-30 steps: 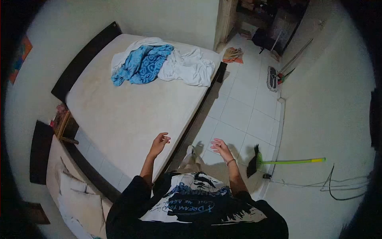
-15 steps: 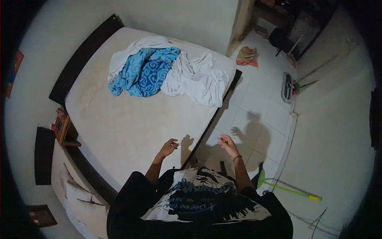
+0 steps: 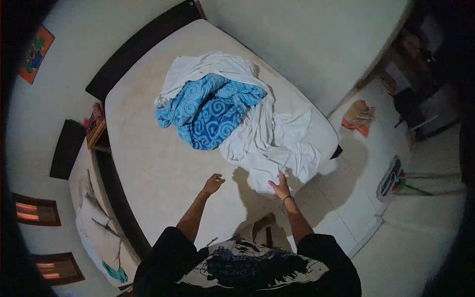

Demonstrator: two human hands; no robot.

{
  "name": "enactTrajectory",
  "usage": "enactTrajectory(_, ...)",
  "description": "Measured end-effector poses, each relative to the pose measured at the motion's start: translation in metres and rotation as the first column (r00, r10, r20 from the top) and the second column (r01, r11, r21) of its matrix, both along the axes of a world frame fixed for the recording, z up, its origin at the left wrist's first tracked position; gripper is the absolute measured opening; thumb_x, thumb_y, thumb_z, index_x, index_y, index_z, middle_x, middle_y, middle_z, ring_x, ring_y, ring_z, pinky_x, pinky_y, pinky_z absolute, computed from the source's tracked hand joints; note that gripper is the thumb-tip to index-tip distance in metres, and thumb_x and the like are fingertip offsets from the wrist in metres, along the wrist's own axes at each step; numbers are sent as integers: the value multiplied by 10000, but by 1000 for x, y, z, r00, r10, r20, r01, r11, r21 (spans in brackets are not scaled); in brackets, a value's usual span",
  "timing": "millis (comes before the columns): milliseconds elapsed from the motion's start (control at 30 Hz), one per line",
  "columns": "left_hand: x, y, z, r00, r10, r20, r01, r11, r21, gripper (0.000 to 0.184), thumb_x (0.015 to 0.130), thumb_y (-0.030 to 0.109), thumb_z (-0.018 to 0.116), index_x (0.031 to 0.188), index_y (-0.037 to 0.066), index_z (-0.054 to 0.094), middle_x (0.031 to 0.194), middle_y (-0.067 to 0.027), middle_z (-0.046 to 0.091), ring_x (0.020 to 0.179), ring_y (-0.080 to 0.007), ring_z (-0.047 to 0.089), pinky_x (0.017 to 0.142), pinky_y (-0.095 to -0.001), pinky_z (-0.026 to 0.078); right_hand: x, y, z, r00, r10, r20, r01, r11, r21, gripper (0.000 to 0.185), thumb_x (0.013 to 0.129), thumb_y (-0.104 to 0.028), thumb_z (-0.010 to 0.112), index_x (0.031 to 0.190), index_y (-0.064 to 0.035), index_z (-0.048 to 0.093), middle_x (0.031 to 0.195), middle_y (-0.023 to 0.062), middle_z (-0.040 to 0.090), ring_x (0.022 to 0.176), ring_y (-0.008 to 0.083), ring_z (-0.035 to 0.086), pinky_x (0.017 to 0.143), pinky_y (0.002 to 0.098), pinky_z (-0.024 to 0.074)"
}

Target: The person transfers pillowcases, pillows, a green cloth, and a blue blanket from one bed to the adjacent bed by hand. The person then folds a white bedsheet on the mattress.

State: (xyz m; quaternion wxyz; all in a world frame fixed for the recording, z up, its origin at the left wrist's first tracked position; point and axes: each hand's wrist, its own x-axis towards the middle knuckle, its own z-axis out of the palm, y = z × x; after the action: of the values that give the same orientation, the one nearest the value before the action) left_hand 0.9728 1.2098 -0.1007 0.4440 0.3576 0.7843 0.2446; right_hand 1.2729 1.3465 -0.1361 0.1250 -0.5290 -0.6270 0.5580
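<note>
A crumpled white sheet (image 3: 272, 146) and a blue swirl-patterned cloth (image 3: 210, 116) lie bunched together on the bed's pale mattress (image 3: 143, 158). The white part trails toward the near right corner. My right hand (image 3: 281, 187), thumb and fingers apart, is over the near edge of the white sheet. Whether it touches the fabric I cannot tell. Left of it, my left hand (image 3: 214, 183) hovers above bare mattress, fingers loosely extended with nothing in them.
A dark headboard (image 3: 143, 44) edges the bed's far left side. An orange-and-tan cloth (image 3: 358, 118) and a grey mop head (image 3: 389, 179) lie on the tiled floor. A second bed with pillows (image 3: 99, 222) is at left.
My view has shifted nearer the bed and turned. Both hands have moved forward, and the right one is now at the white sheet instead of beside the bed. The bedding looks unchanged.
</note>
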Motion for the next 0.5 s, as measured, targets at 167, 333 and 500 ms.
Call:
enactTrajectory(167, -27, 136, -49, 982, -64, -177, 67, 998, 15, 645, 725, 397, 614, 1165, -14, 382, 1118, -180, 473, 1007, -278, 479, 813, -370, 412, -9, 72, -60, 814, 279, 510, -388, 914, 119, 1053, 642, -505, 633, 1333, -74, -33, 1370, 213, -61, 1273, 339, -33, 1023, 455, 86)
enactTrajectory(333, -34, 243, -30, 811, 94, -577, -82, 996, 48, 819, 635, 444, 656, 1229, 12, 293, 1230, -225, 345, 1113, -360, 374, 858, -417, 385, -19, 106, -115, 649, 592, 478, -527, 803, -277, 1095, 589, -613, 592, 1334, -49, 21, 1356, 256, 0, 1248, 417, -42, 1012, 488, 84)
enactTrajectory(500, -53, 264, -47, 567, -28, -823, -112, 988, -111, 748, 655, 441, 637, 1198, 19, 342, 1183, -244, 383, 1097, -383, 378, 836, -441, 386, -9, 105, -180, 619, 730, 289, -642, 682, -349, 995, 618, -677, 493, 1298, -5, 220, 1326, 275, 156, 1216, 485, 6, 997, 519, 94)
